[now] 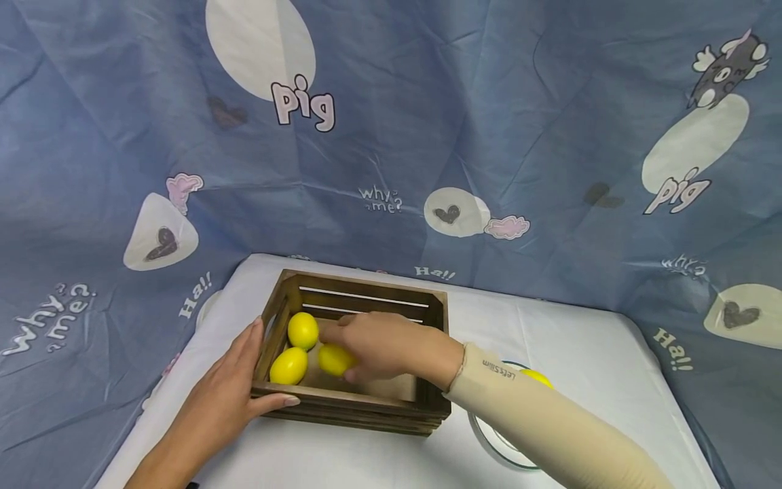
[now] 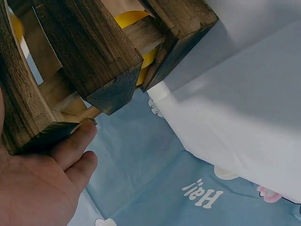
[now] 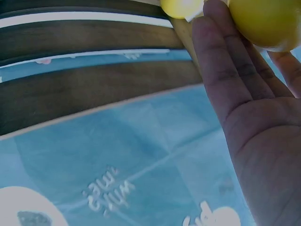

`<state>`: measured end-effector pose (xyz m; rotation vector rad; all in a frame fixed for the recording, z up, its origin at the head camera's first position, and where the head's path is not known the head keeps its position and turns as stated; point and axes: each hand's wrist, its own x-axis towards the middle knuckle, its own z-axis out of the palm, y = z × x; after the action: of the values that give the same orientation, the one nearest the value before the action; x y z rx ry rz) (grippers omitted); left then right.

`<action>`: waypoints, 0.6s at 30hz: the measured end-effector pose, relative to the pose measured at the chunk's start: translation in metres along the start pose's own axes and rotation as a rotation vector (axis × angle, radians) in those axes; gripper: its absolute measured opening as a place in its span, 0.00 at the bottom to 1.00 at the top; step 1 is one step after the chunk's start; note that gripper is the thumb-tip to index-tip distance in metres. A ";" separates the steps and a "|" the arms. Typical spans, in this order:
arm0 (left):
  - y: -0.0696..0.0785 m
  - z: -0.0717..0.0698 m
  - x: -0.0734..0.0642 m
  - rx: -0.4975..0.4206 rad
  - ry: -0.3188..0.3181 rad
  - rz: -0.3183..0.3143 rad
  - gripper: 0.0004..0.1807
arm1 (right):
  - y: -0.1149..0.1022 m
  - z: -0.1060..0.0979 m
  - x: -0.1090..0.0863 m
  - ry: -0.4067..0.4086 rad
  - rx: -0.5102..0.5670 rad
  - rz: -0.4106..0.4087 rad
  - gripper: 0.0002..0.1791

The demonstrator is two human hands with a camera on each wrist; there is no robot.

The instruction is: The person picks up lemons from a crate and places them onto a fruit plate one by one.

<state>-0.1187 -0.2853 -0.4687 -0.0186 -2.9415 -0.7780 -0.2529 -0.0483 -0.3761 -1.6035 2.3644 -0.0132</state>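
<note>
My right hand reaches into a dark wooden slatted crate and holds a yellow lemon low over its floor. In the right wrist view, the fingers bend against that lemon. Two other lemons lie inside at the crate's left end, one lemon farther back and one lemon nearer. My left hand grips the crate's front left corner, its thumb along the front rim and its fingers on the left end. Up close in the left wrist view, fingertips curl at a slat.
Right of the crate, partly behind my right sleeve, stands a clear glass dish with a yellow lemon in it. A white cloth covers the table. Blue printed fabric hangs behind and around it.
</note>
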 end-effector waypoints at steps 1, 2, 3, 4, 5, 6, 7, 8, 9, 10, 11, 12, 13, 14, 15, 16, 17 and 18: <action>0.000 0.000 0.000 0.000 0.001 0.000 0.74 | 0.000 -0.002 -0.005 0.016 0.007 -0.004 0.29; 0.000 0.000 0.000 -0.002 0.001 -0.001 0.74 | 0.001 -0.004 -0.010 0.035 0.014 -0.007 0.29; 0.000 0.000 0.000 -0.004 0.000 -0.002 0.74 | 0.002 -0.005 -0.015 0.053 0.025 -0.008 0.30; 0.001 0.000 0.000 -0.004 0.000 -0.001 0.74 | 0.004 -0.007 -0.021 0.071 0.035 -0.010 0.30; 0.001 0.000 0.000 -0.004 -0.001 -0.001 0.74 | 0.005 -0.008 -0.026 0.089 0.049 -0.011 0.30; 0.001 0.000 0.000 -0.004 -0.001 0.001 0.74 | 0.007 -0.009 -0.032 0.107 0.062 -0.009 0.31; 0.001 0.000 0.000 -0.003 0.000 0.001 0.74 | 0.009 -0.009 -0.037 0.126 0.077 -0.008 0.31; 0.001 0.000 -0.001 -0.002 -0.001 0.002 0.74 | 0.011 -0.010 -0.042 0.143 0.092 -0.005 0.31; 0.000 0.000 -0.001 0.000 0.002 0.005 0.74 | 0.013 -0.010 -0.047 0.160 0.108 -0.003 0.32; 0.000 0.000 -0.001 0.001 0.005 0.010 0.74 | 0.015 -0.010 -0.051 0.178 0.120 -0.002 0.31; 0.000 0.000 -0.001 0.002 0.007 0.013 0.74 | 0.017 -0.009 -0.055 0.194 0.129 -0.001 0.31; 0.000 0.000 -0.001 0.002 0.011 0.018 0.74 | 0.019 -0.008 -0.059 0.208 0.138 0.002 0.30; -0.001 0.000 -0.001 0.001 0.015 0.023 0.74 | 0.021 -0.007 -0.063 0.220 0.147 0.004 0.29; -0.001 0.000 -0.001 0.000 0.018 0.028 0.74 | 0.023 -0.007 -0.067 0.230 0.152 0.010 0.29; -0.001 0.000 -0.001 0.000 0.024 0.034 0.74 | 0.025 -0.006 -0.070 0.238 0.159 0.016 0.29; -0.001 0.000 -0.001 -0.001 0.026 0.038 0.74 | 0.026 -0.006 -0.074 0.242 0.166 0.026 0.29; -0.001 0.001 -0.001 -0.003 0.028 0.040 0.74 | 0.027 -0.006 -0.077 0.246 0.171 0.036 0.29; -0.001 0.001 -0.001 -0.004 0.031 0.042 0.74 | 0.028 -0.007 -0.081 0.251 0.176 0.047 0.30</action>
<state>-0.1180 -0.2858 -0.4701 -0.0681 -2.9006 -0.7709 -0.2525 0.0350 -0.3557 -1.5396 2.5016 -0.4242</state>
